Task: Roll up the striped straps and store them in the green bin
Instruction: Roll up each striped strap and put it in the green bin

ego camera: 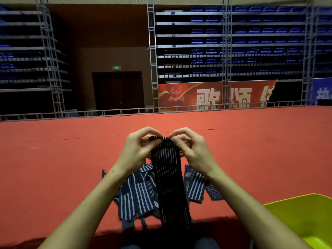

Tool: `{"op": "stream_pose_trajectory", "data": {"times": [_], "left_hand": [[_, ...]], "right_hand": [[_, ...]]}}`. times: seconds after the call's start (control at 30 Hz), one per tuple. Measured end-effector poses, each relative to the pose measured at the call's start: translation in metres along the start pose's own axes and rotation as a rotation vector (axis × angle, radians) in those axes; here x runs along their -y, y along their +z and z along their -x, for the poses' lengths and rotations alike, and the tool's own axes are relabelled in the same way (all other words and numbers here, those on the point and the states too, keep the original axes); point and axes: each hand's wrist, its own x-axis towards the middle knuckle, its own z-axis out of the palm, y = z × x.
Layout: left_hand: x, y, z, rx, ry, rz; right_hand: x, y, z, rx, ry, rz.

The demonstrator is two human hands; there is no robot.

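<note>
At lower right corner of frame, green bin (303,218), rim and inner wall only, rest cut off. Bottom centre: dark striped strap (169,184) running up from lap to frame centre, top end folded over. Left hand (139,150) and right hand (190,148) each pinching that top edge between thumb and curled fingers, one per corner. Under forearms, just beyond, heap of blue-and-white striped straps (136,193) lying on red carpet (53,155). Farther off, grey metal truss (152,56). Mid right, red banner (215,95) with large pale Chinese characters, partly hidden. Above dark doorway, small green lit sign (116,67), unreadable. Upper right, rows of blue seats (251,31).
</note>
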Motion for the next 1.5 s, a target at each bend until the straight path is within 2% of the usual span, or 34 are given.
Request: {"op": "stream_pose_trajectory", "data": {"times": [0.13,0.23,0.4,0.53,0.63,0.83,1.03,1.33,1.5], "left_hand": [[0.004,-0.003,0.002,0.016,0.072,-0.022],[0.006,-0.008,0.004,0.034,0.056,-0.036],[0.005,-0.013,0.007,0.078,-0.012,0.008],[0.003,-0.011,0.005,0.037,-0.062,0.119],[0.004,-0.010,0.004,0.019,-0.070,0.107],[0.001,-0.013,0.003,0.018,-0.007,0.020],[-0.006,-0.008,0.009,0.000,-0.186,0.160],[-0.006,0.001,0.032,-0.036,-0.075,0.113],[-0.006,0.003,0.041,-0.047,-0.041,0.076]], "right_hand": [[0.006,0.000,0.001,0.095,0.117,-0.106],[0.004,0.001,-0.003,0.115,0.176,-0.184],[-0.004,0.004,-0.004,0.090,0.107,-0.122],[-0.008,0.006,-0.004,0.039,0.070,-0.042],[-0.011,0.006,-0.005,0.020,0.061,0.043],[-0.004,0.003,-0.002,0.087,0.039,0.015],[0.000,0.008,0.001,0.004,0.007,-0.044],[0.009,0.007,0.033,0.012,0.149,-0.122],[0.012,0.011,0.040,-0.038,0.116,-0.113]]}}
